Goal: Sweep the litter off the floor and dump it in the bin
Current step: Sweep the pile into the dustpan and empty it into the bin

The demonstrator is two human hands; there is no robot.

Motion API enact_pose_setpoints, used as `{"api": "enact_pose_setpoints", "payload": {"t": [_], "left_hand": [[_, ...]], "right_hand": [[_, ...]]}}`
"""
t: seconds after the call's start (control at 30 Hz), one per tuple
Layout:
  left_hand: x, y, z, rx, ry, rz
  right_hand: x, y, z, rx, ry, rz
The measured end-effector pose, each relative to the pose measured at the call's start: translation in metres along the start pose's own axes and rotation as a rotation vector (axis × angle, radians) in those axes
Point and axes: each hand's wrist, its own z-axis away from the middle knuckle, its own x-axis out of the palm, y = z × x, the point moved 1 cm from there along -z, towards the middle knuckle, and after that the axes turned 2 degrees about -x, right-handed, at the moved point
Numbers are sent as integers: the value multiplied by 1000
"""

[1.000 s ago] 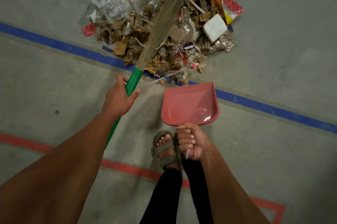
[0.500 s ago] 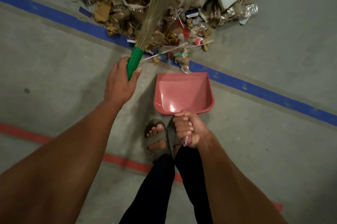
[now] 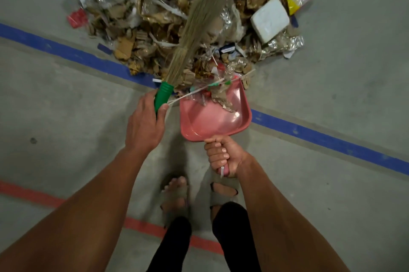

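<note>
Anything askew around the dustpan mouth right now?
Yes. A long thin stick lies crosswise over the dustpan mouth, overhanging both side walls, so it may block scraps. Only a few scraps sit inside; most of the litter pile is beyond.

Bare grey concrete floor [image 3: 332, 72], matte, a few dark specks on the left. Blue tape line [image 3: 332, 138] runs diagonally from far left to near right. Red tape line [image 3: 33, 194] sits nearer, roughly parallel, crossing the near left. Lighting dim and even, soft shadows. No walls or furniture in view.
</note>
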Motion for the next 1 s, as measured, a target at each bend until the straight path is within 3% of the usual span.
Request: {"api": "enact_pose_setpoints", "payload": {"t": [0.27, 0.57, 0.8, 1.0], "left_hand": [[-11, -9, -44, 34, 28, -83], [-17, -12, -83, 96, 24, 10], [-14, -53, -82, 161, -174, -264], [-21, -85, -58, 239, -400, -279]], "right_hand": [[12, -20, -23, -22, -30, 28], [37, -38, -59, -108, 20, 99], [37, -27, -59, -160, 24, 113], [31, -10, -55, -189, 40, 105]]}}
